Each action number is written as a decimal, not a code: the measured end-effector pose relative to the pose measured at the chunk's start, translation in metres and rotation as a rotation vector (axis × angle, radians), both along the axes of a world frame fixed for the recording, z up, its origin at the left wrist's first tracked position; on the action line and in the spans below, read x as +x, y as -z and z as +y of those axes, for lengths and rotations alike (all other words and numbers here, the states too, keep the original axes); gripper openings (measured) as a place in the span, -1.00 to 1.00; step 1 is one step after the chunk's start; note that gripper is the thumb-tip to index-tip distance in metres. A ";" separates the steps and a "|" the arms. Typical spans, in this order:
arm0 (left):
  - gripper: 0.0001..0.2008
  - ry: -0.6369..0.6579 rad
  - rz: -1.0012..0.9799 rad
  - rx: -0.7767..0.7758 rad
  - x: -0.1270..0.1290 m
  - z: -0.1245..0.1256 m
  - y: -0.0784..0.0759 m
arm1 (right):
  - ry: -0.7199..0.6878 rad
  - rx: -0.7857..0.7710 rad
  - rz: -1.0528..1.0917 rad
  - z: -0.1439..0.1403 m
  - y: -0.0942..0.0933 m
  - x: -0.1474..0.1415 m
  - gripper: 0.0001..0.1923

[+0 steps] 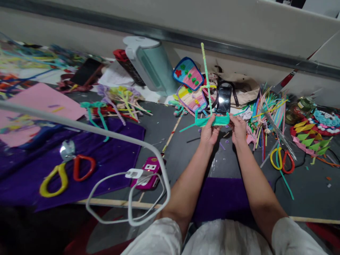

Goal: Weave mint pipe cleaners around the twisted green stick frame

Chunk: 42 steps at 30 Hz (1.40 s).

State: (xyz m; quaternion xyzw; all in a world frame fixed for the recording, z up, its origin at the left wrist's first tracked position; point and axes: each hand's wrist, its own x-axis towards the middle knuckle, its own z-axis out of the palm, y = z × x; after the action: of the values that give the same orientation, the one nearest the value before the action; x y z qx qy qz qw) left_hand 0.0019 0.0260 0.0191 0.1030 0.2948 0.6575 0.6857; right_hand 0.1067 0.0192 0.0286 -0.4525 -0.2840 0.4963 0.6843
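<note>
Above the table (pixel 156 131), the left hand (pixel 210 134) had its grip on the green strip (pixel 221 120) near mid-length; the right hand (pixel 239 128) pinched its end (probably for steadiness). Beyond, a bag (pixel 248 88) sat by the wall (pixel 186 14), perhaps for room.

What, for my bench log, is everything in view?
strip: 1, teal, centre
stem: 1, pale green, beyond strip
bag: 1, beige, back
panels: 2, multicoloured, left of bag
shiny slab: 1, black, before bag
jug: 1, pale teal, back
red-topped item: 1, dark, beside jug
pipe cleaners: many, mixed, both sides
scissors: 2, red-yellow handles, both sides
sheet: 1, pink, far left
cloth: uncounted, purple, left and front
device: 1, magenta, left of centre
cable: 1, pale grey, left
jar: 1, green, right
decorations: several, mixed, far right
table: 1, grey, underneath
left hand: 1, bare, on strip
right hand: 1, bare, on strip
</note>
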 end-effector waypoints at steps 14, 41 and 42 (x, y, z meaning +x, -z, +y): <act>-0.94 -0.035 -0.018 0.008 0.001 -0.003 -0.004 | 0.054 0.006 -0.038 -0.002 -0.002 -0.003 -0.81; -0.92 0.014 -0.015 0.046 0.002 -0.008 -0.008 | 0.078 0.049 -0.036 0.000 -0.002 -0.001 -0.76; -0.92 0.019 -0.014 0.054 0.003 -0.008 -0.009 | 0.080 0.055 -0.035 0.000 -0.002 -0.001 -0.76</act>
State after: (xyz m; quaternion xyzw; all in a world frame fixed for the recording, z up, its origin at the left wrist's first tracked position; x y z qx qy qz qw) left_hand 0.0045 0.0183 0.0277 0.1197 0.2712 0.6593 0.6910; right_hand 0.1057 0.0194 0.0310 -0.4531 -0.2912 0.4525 0.7107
